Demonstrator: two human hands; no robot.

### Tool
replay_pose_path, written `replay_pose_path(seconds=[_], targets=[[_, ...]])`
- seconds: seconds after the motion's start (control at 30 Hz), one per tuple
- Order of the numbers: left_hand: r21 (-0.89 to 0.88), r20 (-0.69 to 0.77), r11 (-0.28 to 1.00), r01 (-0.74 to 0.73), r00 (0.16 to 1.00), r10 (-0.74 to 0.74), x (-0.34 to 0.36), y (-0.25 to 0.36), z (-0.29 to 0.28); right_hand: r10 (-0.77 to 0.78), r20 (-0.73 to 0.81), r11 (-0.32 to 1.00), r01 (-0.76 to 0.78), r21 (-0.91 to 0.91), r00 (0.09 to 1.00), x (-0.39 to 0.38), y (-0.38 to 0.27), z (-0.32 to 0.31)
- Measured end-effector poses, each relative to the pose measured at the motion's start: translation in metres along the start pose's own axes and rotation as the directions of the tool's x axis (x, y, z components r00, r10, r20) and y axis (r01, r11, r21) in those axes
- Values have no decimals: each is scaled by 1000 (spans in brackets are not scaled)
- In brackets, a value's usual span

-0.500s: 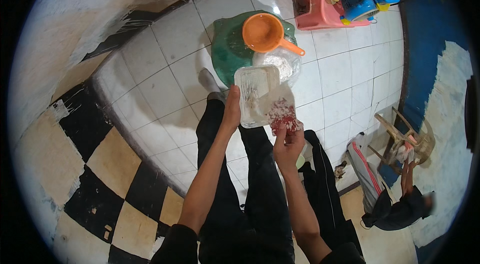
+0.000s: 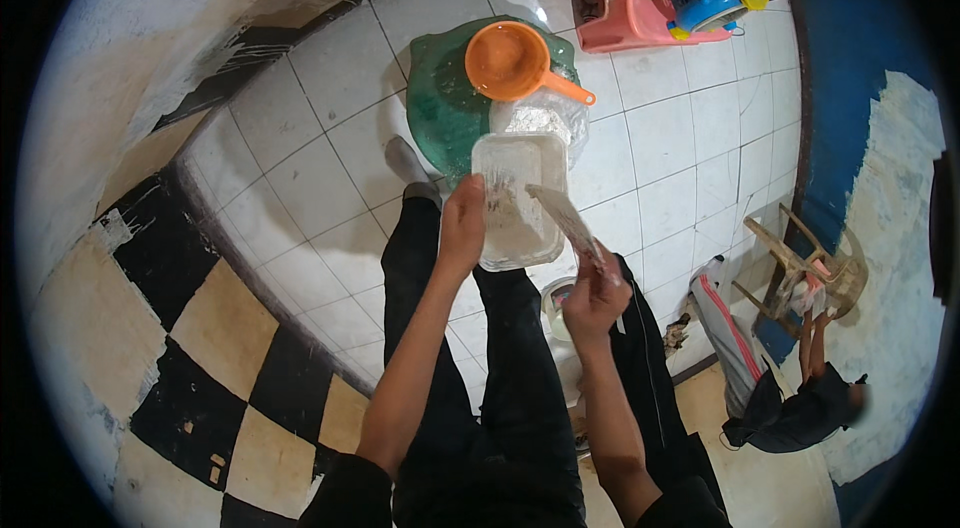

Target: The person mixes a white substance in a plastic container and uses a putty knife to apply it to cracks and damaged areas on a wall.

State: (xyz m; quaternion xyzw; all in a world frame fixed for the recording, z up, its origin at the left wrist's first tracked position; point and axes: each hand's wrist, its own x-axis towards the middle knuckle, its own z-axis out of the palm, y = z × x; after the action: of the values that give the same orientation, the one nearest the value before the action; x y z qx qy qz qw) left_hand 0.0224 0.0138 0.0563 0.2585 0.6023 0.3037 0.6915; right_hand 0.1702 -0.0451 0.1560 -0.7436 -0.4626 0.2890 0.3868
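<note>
White tiled floor (image 2: 320, 168) is carrying one green basin (image 2: 440, 108) and one orange plastic scoop (image 2: 508, 60). Left hand (image 2: 462, 224) is gripping one clear rectangular plastic tub (image 2: 515, 198); right hand (image 2: 592, 294) is now pinching a flat lid (image 2: 565, 220), lifted off since earlier.

Both forearms are bare — black sleeves (image 2: 345, 488) are pushed up to the elbows. Black trousers (image 2: 520, 408) cover the legs, and a grey sock (image 2: 408, 164) covers one foot.

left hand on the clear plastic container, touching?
Touching. Head view: the left hand grips the left rim of the clear plastic container, fingers over its edge.
</note>
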Motion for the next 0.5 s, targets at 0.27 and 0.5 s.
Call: replay_pose_path(seconds=[0.27, 0.5], targets=[[-234, 148, 932, 277, 958, -248, 11, 44, -19, -372, 482, 895, 445, -41, 793, 56, -13, -41], [-92, 194, 940, 330, 932, -308, 12, 90, -37, -488, 710, 702, 712, -27, 508, 78, -24, -67]])
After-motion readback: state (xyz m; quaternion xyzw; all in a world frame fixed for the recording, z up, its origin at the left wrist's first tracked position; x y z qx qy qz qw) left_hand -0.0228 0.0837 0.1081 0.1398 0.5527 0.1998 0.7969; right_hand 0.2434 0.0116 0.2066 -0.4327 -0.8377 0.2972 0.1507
